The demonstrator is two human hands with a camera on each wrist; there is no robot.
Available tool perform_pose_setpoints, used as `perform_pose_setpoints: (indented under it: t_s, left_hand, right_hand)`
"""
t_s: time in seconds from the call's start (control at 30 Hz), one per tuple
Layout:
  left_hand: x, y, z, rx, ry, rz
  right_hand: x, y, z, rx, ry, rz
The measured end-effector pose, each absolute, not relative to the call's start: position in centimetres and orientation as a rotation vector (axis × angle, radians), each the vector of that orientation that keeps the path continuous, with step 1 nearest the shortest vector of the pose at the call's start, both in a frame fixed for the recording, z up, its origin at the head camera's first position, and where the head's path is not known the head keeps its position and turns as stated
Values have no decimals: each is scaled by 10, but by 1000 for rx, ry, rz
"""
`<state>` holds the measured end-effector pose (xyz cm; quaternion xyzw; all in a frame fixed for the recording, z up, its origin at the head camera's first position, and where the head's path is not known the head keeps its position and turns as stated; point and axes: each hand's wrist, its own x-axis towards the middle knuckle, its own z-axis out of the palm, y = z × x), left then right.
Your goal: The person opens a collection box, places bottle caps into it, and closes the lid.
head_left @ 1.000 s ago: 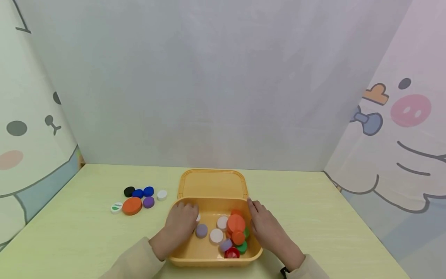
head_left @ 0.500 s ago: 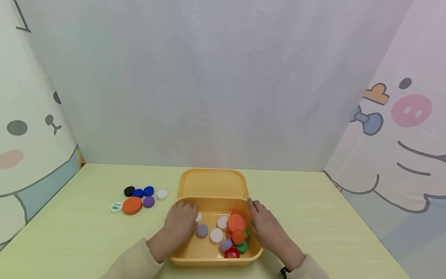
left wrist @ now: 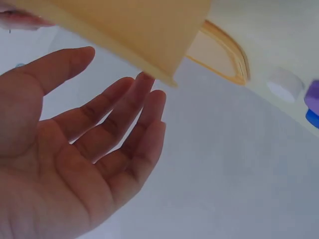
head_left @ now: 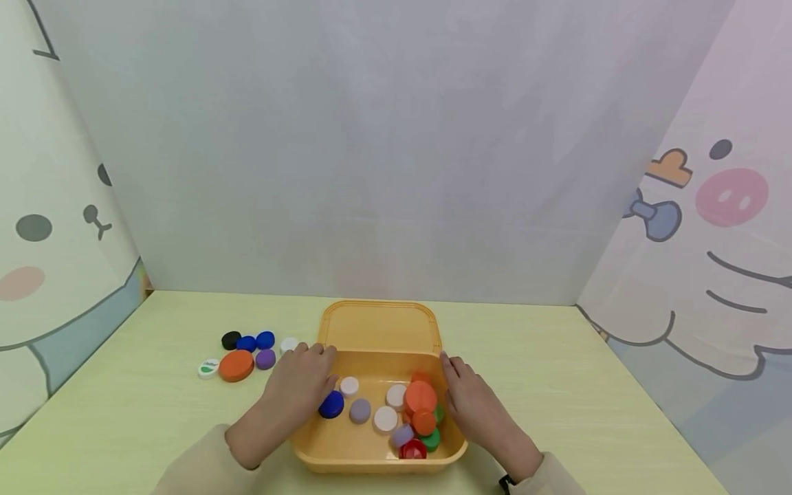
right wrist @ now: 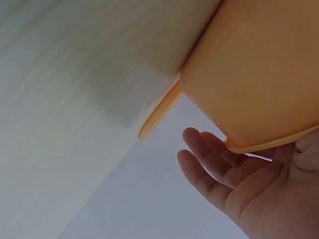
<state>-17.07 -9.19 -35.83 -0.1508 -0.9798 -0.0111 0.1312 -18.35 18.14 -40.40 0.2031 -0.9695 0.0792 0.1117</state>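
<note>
My left hand [head_left: 300, 378], fingers loosely bent, is over the left rim of a yellow plastic box [head_left: 377, 466]. Nothing lies between its thumb and fingers [left wrist: 149, 149] in the left wrist view. Just beside it inside the box sit a dark blue bottle cap [head_left: 331, 404] and a white cap [head_left: 349, 386]. A pale purple cap [head_left: 360, 411] lies a little to the right. On the box's right rim rests my right hand [head_left: 479, 405]. The right wrist view shows its fingers [right wrist: 204, 174] fairly straight, extending past the rim, one partly hidden behind it.
More white, orange, green and red caps [head_left: 413, 449] fill the box's right side. Its lid [head_left: 379, 324] lies folded back behind. Left of the box, a large orange cap [head_left: 236, 366] lies among black, blue, purple and white caps on the table [head_left: 557, 385]. Cartoon-printed cloth [head_left: 736, 289] hangs around.
My left hand has drawn back leftward from inside the box to its left rim. The dark blue cap, hidden before, now shows on the box floor. The right hand has stayed put.
</note>
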Motion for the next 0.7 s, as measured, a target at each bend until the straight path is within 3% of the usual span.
perform_pose_setpoints:
  t_s: [0.7]
  left_hand:
    - [-188, -172, -372, -280, -2674, -6]
  right_hand:
    - [-183, 181, -405, 598, -2835, 240]
